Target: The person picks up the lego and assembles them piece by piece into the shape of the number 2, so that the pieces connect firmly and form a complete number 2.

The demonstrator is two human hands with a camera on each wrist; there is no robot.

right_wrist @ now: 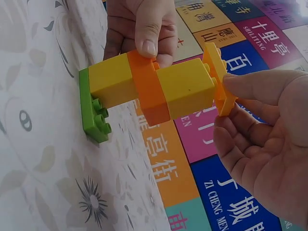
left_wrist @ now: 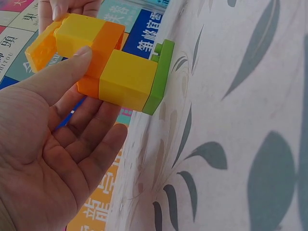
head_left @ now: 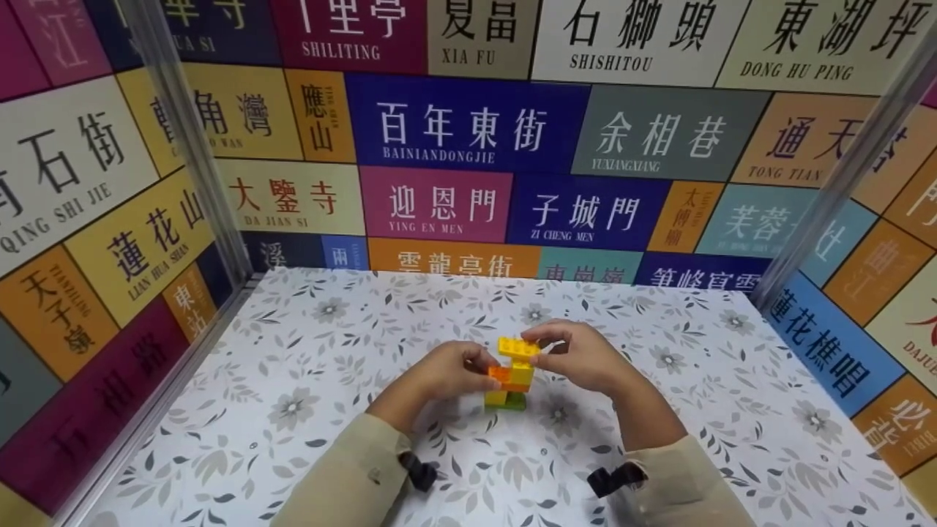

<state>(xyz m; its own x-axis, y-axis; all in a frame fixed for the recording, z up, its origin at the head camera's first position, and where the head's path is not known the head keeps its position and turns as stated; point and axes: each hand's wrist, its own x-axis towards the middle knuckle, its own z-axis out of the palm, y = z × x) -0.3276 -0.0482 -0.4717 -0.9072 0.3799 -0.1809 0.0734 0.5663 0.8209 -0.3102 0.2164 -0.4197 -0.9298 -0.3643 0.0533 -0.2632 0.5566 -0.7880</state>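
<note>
A small tower of toy building bricks stands near the middle of the table. At its base is a flat green plate (right_wrist: 88, 108) with bare studs on one side. Above that come a yellow brick (right_wrist: 111, 79), an orange brick (right_wrist: 148, 91) and an upper yellow brick (right_wrist: 187, 89). My left hand (head_left: 448, 372) pinches the orange brick between thumb and fingers. With thumb and fingertips, my right hand (head_left: 582, 357) holds a flat yellow-orange plate (right_wrist: 216, 65) at the top. This plate sits slightly askew against the upper yellow brick's studs.
The white table (head_left: 307, 468) has a grey leaf and flower pattern. Panels with printed place names (head_left: 468, 124) rise behind it and at both sides. Clear upright posts (head_left: 194, 146) stand at the back corners. Black straps (head_left: 419, 472) hang near both sleeves.
</note>
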